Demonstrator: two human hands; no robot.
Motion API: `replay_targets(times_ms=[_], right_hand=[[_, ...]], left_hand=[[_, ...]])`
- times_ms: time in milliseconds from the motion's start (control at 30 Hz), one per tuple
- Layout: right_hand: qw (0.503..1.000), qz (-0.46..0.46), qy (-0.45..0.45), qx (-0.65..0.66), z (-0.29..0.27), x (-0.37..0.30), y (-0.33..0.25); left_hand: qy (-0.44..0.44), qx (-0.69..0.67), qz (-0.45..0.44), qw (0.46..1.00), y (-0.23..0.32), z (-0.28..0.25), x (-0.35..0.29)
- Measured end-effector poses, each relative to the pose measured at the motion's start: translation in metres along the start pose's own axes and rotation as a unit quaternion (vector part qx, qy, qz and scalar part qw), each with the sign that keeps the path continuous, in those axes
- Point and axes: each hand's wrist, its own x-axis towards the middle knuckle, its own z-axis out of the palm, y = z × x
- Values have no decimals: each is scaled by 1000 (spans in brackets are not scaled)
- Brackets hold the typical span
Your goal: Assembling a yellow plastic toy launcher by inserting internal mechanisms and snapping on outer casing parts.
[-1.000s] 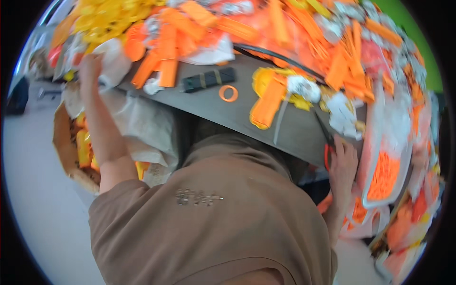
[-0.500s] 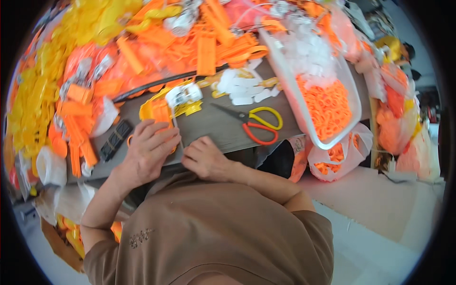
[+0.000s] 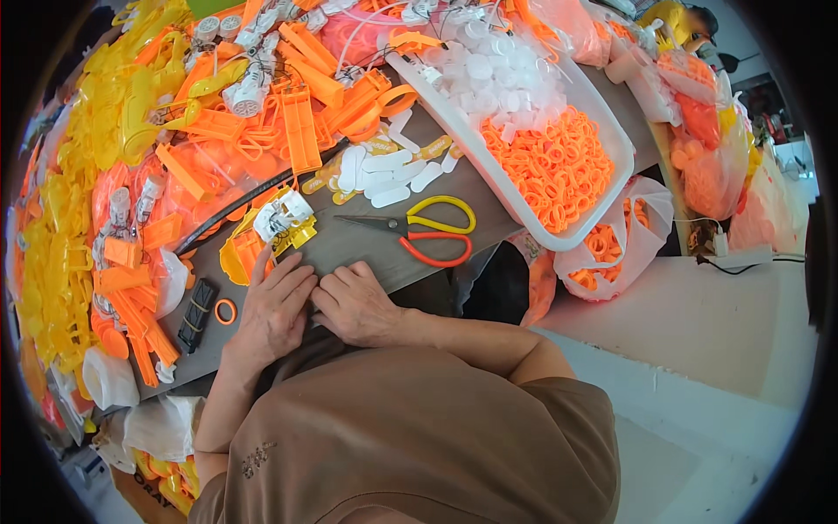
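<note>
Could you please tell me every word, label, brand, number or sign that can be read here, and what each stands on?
Box: dark printed capitals; I won't copy them out.
Shirt: small chest motif, too blurred to tell whether it is lettering.
Yellow strips: markings too small to read.
I can make out no other text.

orange piece [image 3: 249, 248]: smooth plastic | scissor blades [image 3: 371, 222]: metal | shirt [image 3: 428, 428]: matt cloth

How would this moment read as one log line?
left hand: beside right hand, grasp unclear | scissors: on grey table, unheld | orange plastic rings: in white bin
</note>
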Motion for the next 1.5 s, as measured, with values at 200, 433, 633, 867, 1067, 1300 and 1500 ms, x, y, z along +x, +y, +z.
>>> replay_targets(times_ms=[200,433,633,867,1067,1300,1500], right_hand=[[998,53,-2,-39,2,2,-2],[999,49,11,6,-14,2,14],[992,110,21,62,-78,25,23],[863,374,-4,-340,-208,34,134],[873,381,-85,-292,-211,13,182],[896,344,52,-275,-211,25,141],[904,245,75,343,-147,37,58]], left_hand=[[44,-27,5,999,-6,5,0],[93,-31,27,995,2,9,11],[178,-58,45,981,-2,11,38],[242,-129,-11,961,-5,9,59],[248,-180,-36,951,-7,12,65],[234,-305,-104,917,-7,8,54],[231,-388,-109,886,-7,4,39]])
